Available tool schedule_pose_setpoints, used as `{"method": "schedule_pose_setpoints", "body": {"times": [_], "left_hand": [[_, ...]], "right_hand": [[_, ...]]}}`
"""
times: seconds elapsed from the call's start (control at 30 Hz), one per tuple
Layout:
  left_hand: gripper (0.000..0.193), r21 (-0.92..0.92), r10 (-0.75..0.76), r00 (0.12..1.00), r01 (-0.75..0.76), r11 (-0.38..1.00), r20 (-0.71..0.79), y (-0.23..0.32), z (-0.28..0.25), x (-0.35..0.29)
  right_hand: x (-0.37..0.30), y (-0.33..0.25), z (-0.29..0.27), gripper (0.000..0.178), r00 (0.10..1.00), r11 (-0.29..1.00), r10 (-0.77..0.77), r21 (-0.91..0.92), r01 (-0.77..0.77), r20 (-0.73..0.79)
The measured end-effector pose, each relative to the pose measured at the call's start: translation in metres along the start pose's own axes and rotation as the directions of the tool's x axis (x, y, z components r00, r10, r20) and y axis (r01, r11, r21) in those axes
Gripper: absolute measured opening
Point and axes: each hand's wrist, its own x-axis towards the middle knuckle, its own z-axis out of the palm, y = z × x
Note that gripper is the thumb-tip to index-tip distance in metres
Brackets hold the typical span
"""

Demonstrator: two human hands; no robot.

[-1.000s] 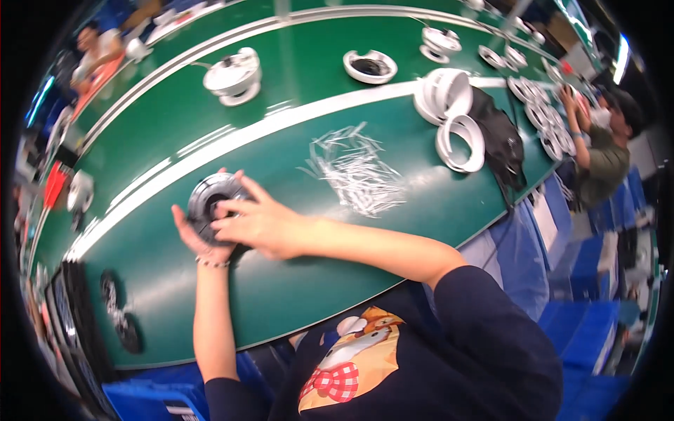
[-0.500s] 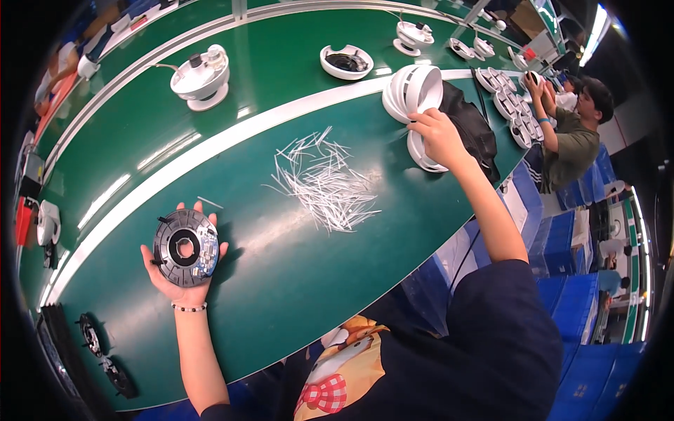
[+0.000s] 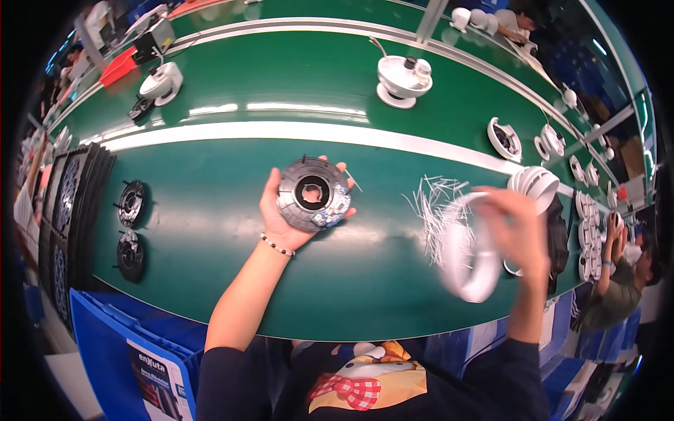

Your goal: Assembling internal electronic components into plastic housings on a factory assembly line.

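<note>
My left hand [image 3: 275, 226] lies palm up under a black round disc [image 3: 293, 189] and holds it above the green table. The disc has a hole in its middle and a small circuit board along its right side. In my right hand [image 3: 516, 217] is a white plastic ring [image 3: 458, 256], both smeared by motion. The ring passes over the right part of a loose pile of thin white strips [image 3: 430, 217]. Behind my right hand stand several nested white rings [image 3: 533, 186], beside a black bag [image 3: 558, 242].
Two black discs [image 3: 130, 203] lie at the left, near stacked black trays [image 3: 88, 168]. Below them stands a blue crate [image 3: 105, 330]. White bowl-shaped housings [image 3: 400, 83] sit on the far green surface. At the right, a co-worker [image 3: 621, 295] handles a white part.
The view has swung left. My right hand has drawn a white ring away from the stack and toward the left hand. The left hand still holds the disc.
</note>
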Motion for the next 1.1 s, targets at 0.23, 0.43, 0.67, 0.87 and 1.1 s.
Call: {"method": "schedule_pose_setpoints", "body": {"times": [0.23,0.43,0.67,0.87,1.1], "left_hand": [[0.049,0.147,0.159,0.98,-0.141,0.979,-0.116,0.017,-0.016,0.012],[0.045,0.169,0.208,0.953,-0.173,0.97,-0.221,0.03,-0.022,0.008],[0.045,0.232,0.296,0.951,-0.269,0.935,-0.088,0.027,-0.022,0.01],[0.036,0.471,0.386,0.922,-0.325,0.82,-0.035,0.004,-0.01,0.011],[0.062,0.077,-0.175,0.976,0.166,0.983,0.127,0.007,-0.004,-0.002]], "right_hand": [[0.005,-0.016,0.123,0.033,0.927,0.953,0.301,-0.112,-0.282,0.226],[0.009,-0.063,0.107,0.111,0.946,0.996,0.048,-0.088,-0.02,0.321],[0.013,-0.041,0.123,0.097,0.903,0.974,-0.114,0.225,0.02,0.414],[0.031,-0.042,0.14,0.108,0.979,0.864,0.183,0.49,-0.119,-0.085],[0.045,-0.065,0.148,0.115,0.996,0.843,0.082,0.536,-0.049,-0.039]]}}
